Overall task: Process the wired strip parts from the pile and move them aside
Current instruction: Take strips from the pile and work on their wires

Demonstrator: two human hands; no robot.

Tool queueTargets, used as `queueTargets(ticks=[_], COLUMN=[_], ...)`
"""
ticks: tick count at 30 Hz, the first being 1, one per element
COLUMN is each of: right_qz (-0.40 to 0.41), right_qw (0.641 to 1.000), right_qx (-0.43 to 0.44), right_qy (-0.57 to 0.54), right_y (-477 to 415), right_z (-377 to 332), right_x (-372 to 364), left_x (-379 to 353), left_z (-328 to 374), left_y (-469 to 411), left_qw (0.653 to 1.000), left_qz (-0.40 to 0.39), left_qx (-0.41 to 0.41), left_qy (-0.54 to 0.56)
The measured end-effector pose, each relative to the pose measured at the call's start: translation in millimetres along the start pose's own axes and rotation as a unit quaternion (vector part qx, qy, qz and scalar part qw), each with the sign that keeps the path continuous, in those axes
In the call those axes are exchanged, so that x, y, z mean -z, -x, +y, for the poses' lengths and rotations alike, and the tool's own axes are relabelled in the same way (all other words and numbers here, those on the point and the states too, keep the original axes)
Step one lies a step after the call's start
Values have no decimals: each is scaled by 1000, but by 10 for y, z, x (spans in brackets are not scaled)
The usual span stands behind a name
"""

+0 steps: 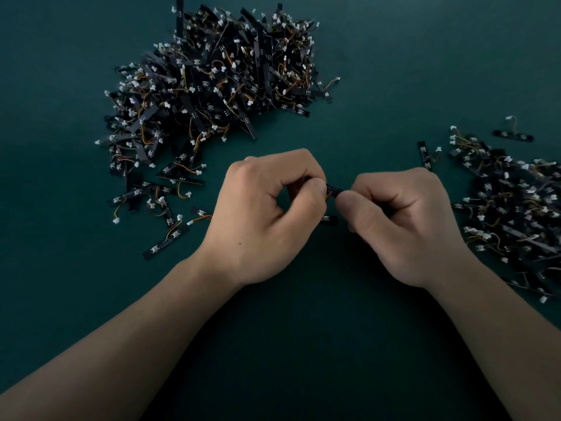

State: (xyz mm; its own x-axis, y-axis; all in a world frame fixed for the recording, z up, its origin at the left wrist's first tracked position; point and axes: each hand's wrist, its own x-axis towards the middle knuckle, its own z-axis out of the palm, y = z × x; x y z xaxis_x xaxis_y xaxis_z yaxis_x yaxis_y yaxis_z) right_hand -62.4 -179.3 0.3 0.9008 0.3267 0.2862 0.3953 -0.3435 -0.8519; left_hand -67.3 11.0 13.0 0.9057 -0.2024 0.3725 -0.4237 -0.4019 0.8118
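A black strip part (334,189) with thin wires is held between both hands above the green table (303,329). My left hand (264,217) pinches its left end with curled fingers. My right hand (400,223) pinches its right end between thumb and fingers. Most of the strip is hidden by the fingers. A big pile of black wired strips with white connectors (212,86) lies at the back left. A second, smaller pile of the same parts (513,208) lies at the right edge.
Loose strips (165,243) lie scattered in front of the big pile, near my left wrist. One strip (425,155) and another (513,135) lie apart by the right pile. A small black piece (329,219) lies on the table under my hands.
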Motion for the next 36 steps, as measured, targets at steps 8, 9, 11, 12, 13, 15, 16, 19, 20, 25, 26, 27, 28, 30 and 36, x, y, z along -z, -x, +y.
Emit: queueTargets(ticks=[8, 9, 11, 12, 13, 15, 16, 19, 20, 25, 26, 27, 28, 30, 36], right_qz=[-1, -3, -4, -4, -3, 1, 0, -3, -3, -72, -50, -5, 50, 122, -37], right_qw=[1000, 1000, 1000, 1000, 1000, 1000, 1000, 1000, 1000, 994, 995, 996, 994, 985, 985], right_qx=[1, 2, 3, 3, 2, -1, 0, 4, 3, -8, 7, 35, 66, 98, -49], right_qy=[-8, -11, -12, -12, -12, -14, -17, -21, -24, -85, -88, -83, -77, -74, 160], right_y=[4, 6, 6, 3, -1, -7, -9, -1, -4, -4, 8, 19, 26, 29, 10], right_z=[14, 17, 14, 10, 8, 8, 9, 12, 14, 49, 42, 28, 11, -19, -21], right_x=[2, 1, 0, 0, 2, 11, 16, 11, 11, 41, 40, 34, 21, -5, -75], left_x=[-2, -4, -11, -18, -24, -32, -29, -22, -24, -29, -28, -25, -13, 21, 35], left_z=[5, 2, -1, 0, 0, 2, 1, -3, -6, -23, -19, -24, -41, -87, -150], left_y=[-3, -2, -4, -6, -6, -3, -1, -2, -6, 13, 13, 9, 0, -29, -65], left_qw=[1000, 1000, 1000, 999, 999, 999, 999, 999, 999, 1000, 1000, 1000, 999, 996, 990], left_qz=[-5, -6, 0, 4, 9, 14, 12, 13, 14, -11, -9, 9, 35, 83, 122], left_qx=[10, 6, -8, -14, -16, -11, -8, -9, -7, -18, -15, -6, 7, 33, 68], left_qy=[-4, -6, -20, -28, -36, -36, -29, -30, -31, -21, -18, -17, -13, -9, 7])
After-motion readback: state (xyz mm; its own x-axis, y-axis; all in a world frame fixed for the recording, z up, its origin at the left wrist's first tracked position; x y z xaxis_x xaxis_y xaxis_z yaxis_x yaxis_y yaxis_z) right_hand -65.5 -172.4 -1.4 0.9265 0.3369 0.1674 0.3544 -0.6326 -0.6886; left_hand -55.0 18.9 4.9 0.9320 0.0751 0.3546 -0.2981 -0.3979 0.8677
